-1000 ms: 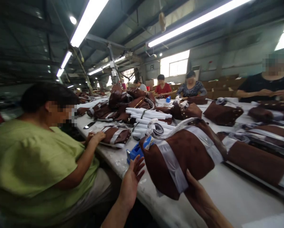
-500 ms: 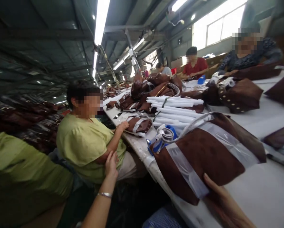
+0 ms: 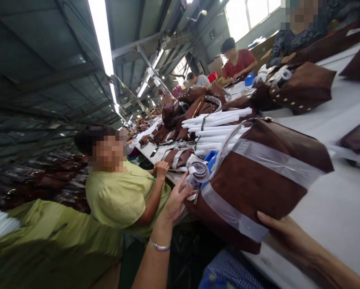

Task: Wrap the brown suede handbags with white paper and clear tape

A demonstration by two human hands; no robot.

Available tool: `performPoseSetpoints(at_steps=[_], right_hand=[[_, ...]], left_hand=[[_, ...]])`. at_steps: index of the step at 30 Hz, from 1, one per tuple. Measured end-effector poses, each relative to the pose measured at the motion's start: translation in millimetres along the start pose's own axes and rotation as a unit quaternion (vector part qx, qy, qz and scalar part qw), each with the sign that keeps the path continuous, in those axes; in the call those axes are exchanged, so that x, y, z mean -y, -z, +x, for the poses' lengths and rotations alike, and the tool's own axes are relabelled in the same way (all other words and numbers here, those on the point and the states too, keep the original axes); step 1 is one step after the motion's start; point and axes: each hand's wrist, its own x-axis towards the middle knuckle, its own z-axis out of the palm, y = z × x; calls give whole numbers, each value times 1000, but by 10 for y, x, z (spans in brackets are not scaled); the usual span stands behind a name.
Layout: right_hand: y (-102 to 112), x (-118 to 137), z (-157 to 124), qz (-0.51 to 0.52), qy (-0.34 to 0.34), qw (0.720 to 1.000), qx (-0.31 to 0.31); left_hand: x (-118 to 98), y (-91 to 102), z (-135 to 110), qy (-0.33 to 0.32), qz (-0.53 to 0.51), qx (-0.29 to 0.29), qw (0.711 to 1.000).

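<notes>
A brown handbag (image 3: 264, 176) with two bands of clear plastic film lies tilted at the table's near edge. My right hand (image 3: 284, 228) grips its near lower side, thumb on top and the other fingers hidden underneath. At the bag's left end sits a rolled strap (image 3: 199, 171) in clear wrapping. My left hand (image 3: 174, 202), with a silver bangle at the wrist, has its thumb and fingers around the near side of this roll. Part of its grip is hidden.
A co-worker in a yellow-green top (image 3: 120, 196) sits close on the left. White paper rolls (image 3: 216, 124), a blue holder (image 3: 210, 161) and more brown bags (image 3: 303, 86) lie on the white table (image 3: 342, 216). Green sacking (image 3: 53, 245) fills the lower left.
My left hand has left the co-worker's arm and moved right and up to the rolled strap. The bag's top has risen a little in my right hand. The view has tilted.
</notes>
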Motion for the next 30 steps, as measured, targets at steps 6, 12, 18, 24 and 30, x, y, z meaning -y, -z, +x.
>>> performPoseSetpoints(at_steps=[6, 12, 18, 24, 30], right_hand=[[-5, -15, -9, -11, 7, 1000, 4], [-27, -41, 3, 3, -11, 1000, -7], [-65, -4, -14, 6, -30, 999, 14], [-97, 8, -42, 8, -19, 1000, 9], [-92, 48, -64, 41, -7, 999, -2]], left_hand=[[118, -69, 44, -13, -120, -118, 986], [281, -111, 54, -72, -227, -197, 951], [354, -96, 14, -59, -239, -220, 944], [329, -112, 38, -51, -237, -208, 947], [321, -216, 160, -50, -211, -196, 956]])
